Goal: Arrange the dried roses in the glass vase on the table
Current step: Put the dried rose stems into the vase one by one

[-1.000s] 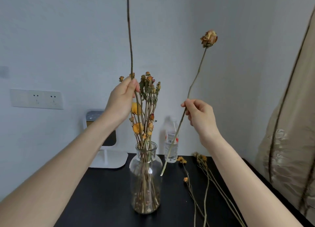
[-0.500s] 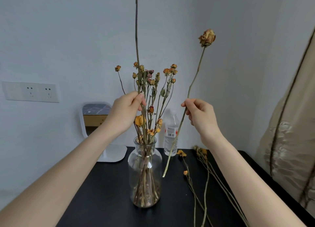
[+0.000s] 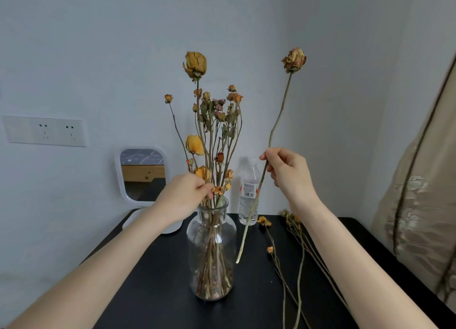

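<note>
A person's bare forearms reach over a black table toward a clear glass vase that stands near its middle, packed with a bunch of small dried roses in orange, yellow and dull pink. The left hand has come down since half a second ago and now sits just above the vase mouth, its grip pinched with thumb and fingertips on the stem of a tall yellow rose. That bloom, which was at the top edge of the view before, now stands a little above the bunch, with its stem running down into the vase neck. The right hand is about where it was, to the right of the vase, its grip closed with thumb and curled fingers on the stem of a pinkish-tan rose. This rose leans slightly right, and its cut end hangs above the table just beside the vase. More loose dried stems lie on the table to the right. Behind the vase stands a clear plastic water bottle whose label shows a barcode and a red band, with print too small to read. A white-framed mirror stands at the back left, below a white wall socket plate.
</note>
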`<state>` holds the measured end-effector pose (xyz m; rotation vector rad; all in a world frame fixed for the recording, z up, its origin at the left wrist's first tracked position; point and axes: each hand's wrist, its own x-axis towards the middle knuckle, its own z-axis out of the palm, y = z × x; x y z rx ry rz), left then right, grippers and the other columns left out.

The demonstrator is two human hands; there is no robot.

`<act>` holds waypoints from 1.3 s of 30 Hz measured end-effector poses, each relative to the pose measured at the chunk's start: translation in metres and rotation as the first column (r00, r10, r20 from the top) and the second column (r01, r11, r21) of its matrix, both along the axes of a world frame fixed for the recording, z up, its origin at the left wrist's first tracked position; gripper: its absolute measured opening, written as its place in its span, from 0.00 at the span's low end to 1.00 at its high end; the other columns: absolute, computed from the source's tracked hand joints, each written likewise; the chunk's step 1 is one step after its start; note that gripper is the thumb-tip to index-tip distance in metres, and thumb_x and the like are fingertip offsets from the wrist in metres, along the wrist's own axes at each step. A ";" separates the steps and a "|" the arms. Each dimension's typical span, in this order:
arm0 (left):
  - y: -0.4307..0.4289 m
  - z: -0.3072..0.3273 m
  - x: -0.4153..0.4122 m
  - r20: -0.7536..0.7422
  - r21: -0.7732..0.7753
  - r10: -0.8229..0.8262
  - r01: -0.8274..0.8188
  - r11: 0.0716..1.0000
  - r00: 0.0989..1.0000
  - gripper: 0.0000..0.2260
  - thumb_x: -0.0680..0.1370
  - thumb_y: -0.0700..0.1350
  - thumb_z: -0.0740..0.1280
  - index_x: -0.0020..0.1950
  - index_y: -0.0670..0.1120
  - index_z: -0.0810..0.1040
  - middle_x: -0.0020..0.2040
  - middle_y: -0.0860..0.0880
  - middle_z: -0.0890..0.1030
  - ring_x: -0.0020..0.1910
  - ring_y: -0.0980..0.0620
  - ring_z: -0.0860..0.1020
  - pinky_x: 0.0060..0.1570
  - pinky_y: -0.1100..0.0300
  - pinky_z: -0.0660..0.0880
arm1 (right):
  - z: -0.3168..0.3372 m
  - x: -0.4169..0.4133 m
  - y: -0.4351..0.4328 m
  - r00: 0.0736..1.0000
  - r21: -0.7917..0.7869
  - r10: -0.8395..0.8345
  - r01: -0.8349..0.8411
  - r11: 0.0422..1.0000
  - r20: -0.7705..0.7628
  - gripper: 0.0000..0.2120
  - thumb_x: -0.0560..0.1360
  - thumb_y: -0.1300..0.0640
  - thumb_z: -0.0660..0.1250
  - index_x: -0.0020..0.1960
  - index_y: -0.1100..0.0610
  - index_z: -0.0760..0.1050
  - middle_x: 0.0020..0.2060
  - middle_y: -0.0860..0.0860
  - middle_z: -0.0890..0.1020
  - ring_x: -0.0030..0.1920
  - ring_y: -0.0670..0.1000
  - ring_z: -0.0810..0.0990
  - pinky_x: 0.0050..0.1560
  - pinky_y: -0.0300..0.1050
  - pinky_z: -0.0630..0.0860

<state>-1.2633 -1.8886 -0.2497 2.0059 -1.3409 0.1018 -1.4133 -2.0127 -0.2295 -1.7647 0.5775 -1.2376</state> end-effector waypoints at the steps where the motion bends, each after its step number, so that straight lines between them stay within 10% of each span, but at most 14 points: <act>1: 0.000 -0.001 0.001 -0.004 0.017 -0.002 0.002 1.000 1.000 0.14 0.80 0.47 0.60 0.41 0.45 0.82 0.29 0.55 0.73 0.33 0.58 0.74 0.42 0.62 0.70 | -0.001 0.001 0.000 1.000 -0.001 0.005 -0.005 1.000 -0.004 0.14 0.79 0.55 0.59 0.37 0.52 0.77 0.29 0.47 0.72 0.28 0.45 0.67 0.27 0.36 0.64; 4: 0.000 -0.002 0.001 -0.009 -0.030 0.024 -0.025 0.999 1.000 0.16 0.79 0.49 0.61 0.33 0.46 0.77 0.27 0.51 0.74 0.29 0.56 0.74 0.34 0.61 0.69 | -0.004 0.002 0.000 1.000 -0.001 0.020 -0.020 1.000 -0.012 0.13 0.79 0.55 0.59 0.37 0.52 0.77 0.29 0.47 0.72 0.28 0.45 0.67 0.27 0.36 0.64; 10: -0.002 0.007 -0.002 -0.051 -0.341 0.041 -0.056 0.938 0.998 0.12 0.79 0.47 0.60 0.48 0.45 0.81 0.43 0.50 0.82 0.41 0.55 0.78 0.41 0.67 0.70 | -0.007 0.006 0.001 0.999 -0.001 0.038 -0.038 0.999 -0.007 0.14 0.79 0.55 0.59 0.37 0.52 0.77 0.29 0.47 0.72 0.28 0.43 0.68 0.32 0.36 0.64; 16: 0.002 -0.001 0.003 -0.098 -0.091 -0.124 0.115 0.989 0.987 0.10 0.79 0.45 0.60 0.46 0.46 0.81 0.20 0.56 0.72 0.22 0.62 0.70 0.32 0.70 0.69 | -0.010 0.006 0.001 0.999 -0.001 0.034 -0.034 0.999 -0.021 0.14 0.79 0.55 0.59 0.37 0.52 0.77 0.28 0.47 0.72 0.28 0.42 0.68 0.32 0.35 0.65; 22: 0.004 -0.016 0.008 -0.097 -0.054 -0.057 0.052 0.997 0.994 0.12 0.78 0.48 0.62 0.51 0.44 0.83 0.44 0.50 0.84 0.43 0.57 0.80 0.44 0.64 0.75 | -0.013 0.007 0.003 0.999 0.003 0.041 -0.041 0.999 -0.025 0.14 0.79 0.56 0.59 0.37 0.52 0.77 0.28 0.47 0.71 0.26 0.40 0.68 0.32 0.34 0.64; 27: 0.009 -0.038 0.000 0.030 -0.430 0.199 -0.167 0.887 0.980 0.11 0.73 0.55 0.66 0.40 0.48 0.74 0.26 0.56 0.70 0.26 0.58 0.71 0.30 0.64 0.69 | -0.012 0.009 0.003 0.999 -0.002 0.037 -0.037 0.999 -0.027 0.14 0.79 0.55 0.59 0.38 0.53 0.77 0.28 0.47 0.71 0.27 0.41 0.67 0.32 0.35 0.64; 33: -0.013 -0.063 -0.008 -0.366 -0.354 0.023 -0.162 0.921 0.930 0.36 0.63 0.60 0.74 0.64 0.51 0.60 0.58 0.55 0.67 0.56 0.57 0.68 0.54 0.63 0.67 | -0.005 0.007 0.002 0.999 -0.017 0.023 -0.023 1.000 -0.023 0.14 0.79 0.56 0.59 0.38 0.52 0.77 0.29 0.48 0.72 0.28 0.44 0.67 0.32 0.36 0.64; 39: -0.043 -0.059 -0.010 -0.421 -0.345 0.002 -0.162 0.924 0.907 0.29 0.66 0.55 0.75 0.56 0.53 0.59 0.50 0.59 0.70 0.48 0.59 0.69 0.46 0.66 0.67 | 0.007 0.002 -0.002 1.000 -0.047 0.009 -0.008 0.999 0.016 0.14 0.80 0.56 0.58 0.38 0.52 0.76 0.28 0.47 0.71 0.27 0.44 0.66 0.29 0.35 0.63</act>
